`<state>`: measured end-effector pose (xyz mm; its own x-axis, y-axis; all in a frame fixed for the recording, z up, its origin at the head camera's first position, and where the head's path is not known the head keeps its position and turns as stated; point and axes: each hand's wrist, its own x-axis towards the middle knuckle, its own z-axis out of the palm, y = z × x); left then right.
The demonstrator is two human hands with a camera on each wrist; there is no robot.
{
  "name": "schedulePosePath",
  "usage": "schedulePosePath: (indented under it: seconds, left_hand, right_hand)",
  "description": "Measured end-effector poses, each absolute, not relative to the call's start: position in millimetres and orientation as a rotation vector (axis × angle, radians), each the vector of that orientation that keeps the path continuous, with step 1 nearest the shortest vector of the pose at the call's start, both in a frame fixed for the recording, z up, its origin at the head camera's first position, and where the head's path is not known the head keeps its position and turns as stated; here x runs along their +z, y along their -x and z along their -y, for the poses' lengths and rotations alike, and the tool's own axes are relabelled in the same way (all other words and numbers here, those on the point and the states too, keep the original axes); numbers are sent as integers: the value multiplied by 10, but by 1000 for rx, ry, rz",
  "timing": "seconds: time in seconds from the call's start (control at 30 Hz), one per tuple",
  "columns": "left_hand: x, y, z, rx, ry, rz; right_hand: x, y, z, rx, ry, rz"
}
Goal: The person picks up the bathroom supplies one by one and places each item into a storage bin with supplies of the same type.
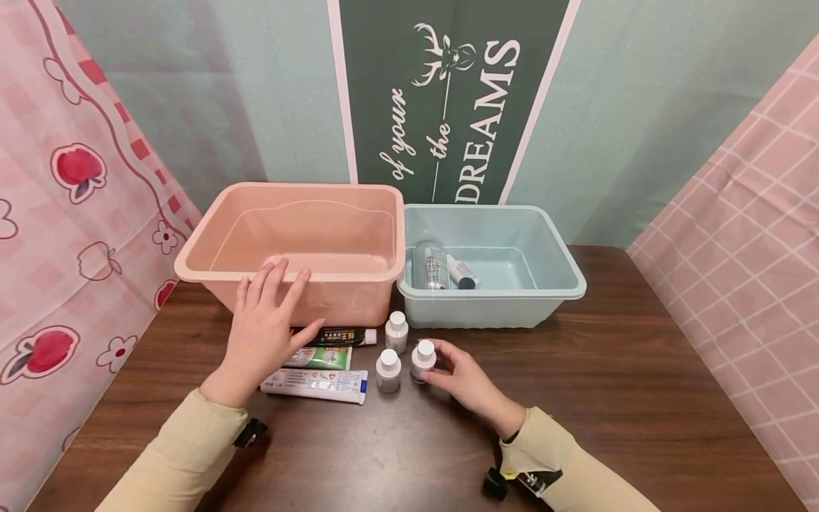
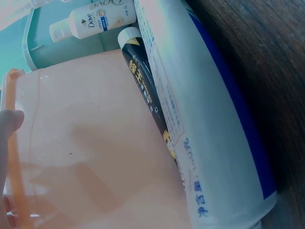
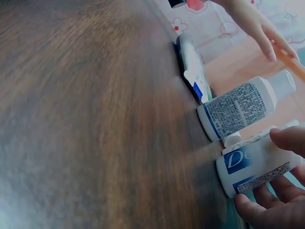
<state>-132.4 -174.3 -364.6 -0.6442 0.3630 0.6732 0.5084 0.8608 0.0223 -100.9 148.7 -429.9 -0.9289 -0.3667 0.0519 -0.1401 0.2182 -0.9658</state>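
Right now I have a small white-capped bottle (image 1: 422, 361) pinched upright in my right hand (image 1: 470, 384), fingers curled round it (its blue-and-white label shows in the right wrist view), standing on the dark wooden counter (image 1: 627, 398). Two more white-capped bottles stand just beside it: one (image 1: 388, 370) to its left, another (image 1: 397, 331) nearer the bins. My left hand (image 1: 262, 331) lies with straight, spread fingers against the front rim of the pink bin (image 1: 358, 213), holding nothing. Beneath that hand lie three tubes: white-and-blue toothpaste (image 1: 315, 385), a green one (image 1: 320, 358), a black one (image 1: 342, 336). Behind the bottles, the light blue bin (image 1: 550, 249) holds two containers.
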Motion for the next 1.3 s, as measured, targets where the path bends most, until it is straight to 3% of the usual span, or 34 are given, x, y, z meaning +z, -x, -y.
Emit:
schedulePosePath:
  seconds: [0.77, 1.3]
  left_hand:
    - [-3663, 1333, 1742, -270, 630, 2321]
    - [-3641, 1321, 1739, -262, 626, 2328]
  right_hand:
    - [-4243, 959, -1480, -1745, 555, -2466]
    - [-4226, 958, -1525, -1469, 719, -2840]
